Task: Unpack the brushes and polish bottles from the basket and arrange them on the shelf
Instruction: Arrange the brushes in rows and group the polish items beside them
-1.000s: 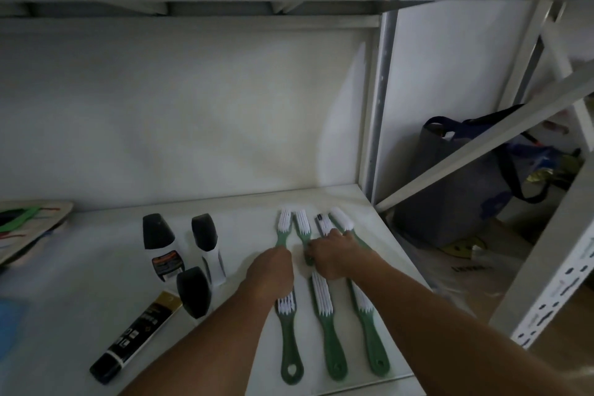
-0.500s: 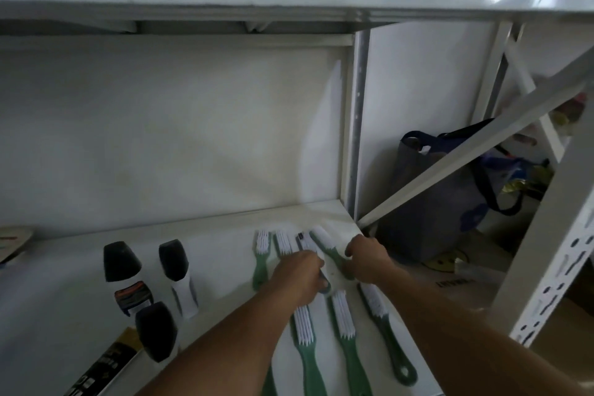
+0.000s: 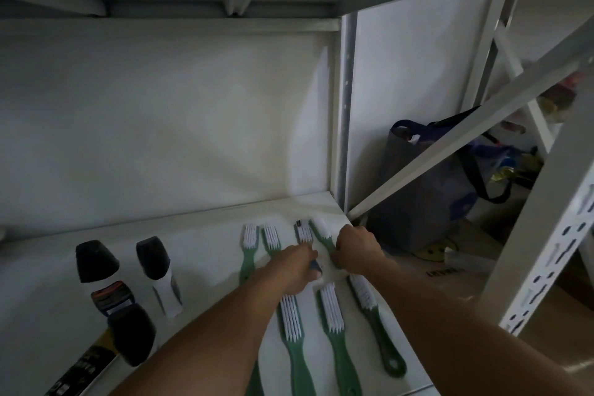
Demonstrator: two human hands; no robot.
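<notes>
Several green brushes with white bristles lie in two rows on the white shelf [image 3: 199, 235]. The back row runs from the leftmost brush [image 3: 248, 247] to the rightmost brush [image 3: 321, 233]. My right hand [image 3: 356, 247] grips the handle of that rightmost back brush. My left hand [image 3: 297, 264] is closed on the handle of the brush [image 3: 303, 232] beside it. Three brushes of the front row [image 3: 331, 312] lie below my hands. Black-capped polish bottles [image 3: 96, 267] [image 3: 157, 264] [image 3: 131, 331] lie at the left.
A black and gold tube [image 3: 83, 366] lies at the shelf's front left. A white upright post [image 3: 345, 106] and a diagonal brace [image 3: 466, 125] bound the shelf on the right. Behind them a dark bag [image 3: 427, 190] stands on the floor.
Both hands shifted right along the back row, from the middle brushes to the two rightmost ones. The camera moved in closer and tilted down.
</notes>
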